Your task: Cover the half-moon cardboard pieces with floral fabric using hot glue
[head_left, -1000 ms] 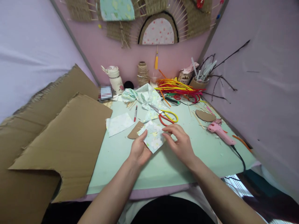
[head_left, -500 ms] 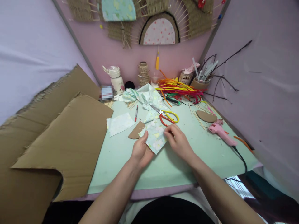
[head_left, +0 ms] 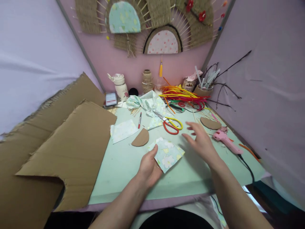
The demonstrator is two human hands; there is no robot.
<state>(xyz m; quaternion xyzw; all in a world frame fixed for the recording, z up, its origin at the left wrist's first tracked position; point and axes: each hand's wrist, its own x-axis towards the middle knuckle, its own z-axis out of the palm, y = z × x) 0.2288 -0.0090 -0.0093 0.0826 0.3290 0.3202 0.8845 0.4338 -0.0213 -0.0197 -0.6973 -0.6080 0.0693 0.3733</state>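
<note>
A floral fabric piece, pale green with white flowers, is gripped at its left edge by my left hand, thumb on top. My right hand is off the fabric, fingers spread, in the air to its right. Scissors with one red and one yellow handle lie with blades parted, just beyond the fabric. A half-round cardboard piece rests to the left of them. Farther left are a second fabric piece and a red marker.
Large cardboard sheets cover the left side. A pink glue gun and another cardboard piece lie at the right. Along the back are crumpled fabric, a bottle, a twine spool and coloured pipe cleaners.
My right hand has let go of the fabric, opened and moved right. My left hand has brought the fabric nearer, uncovering the half-round cardboard. The view has tilted up slightly.
</note>
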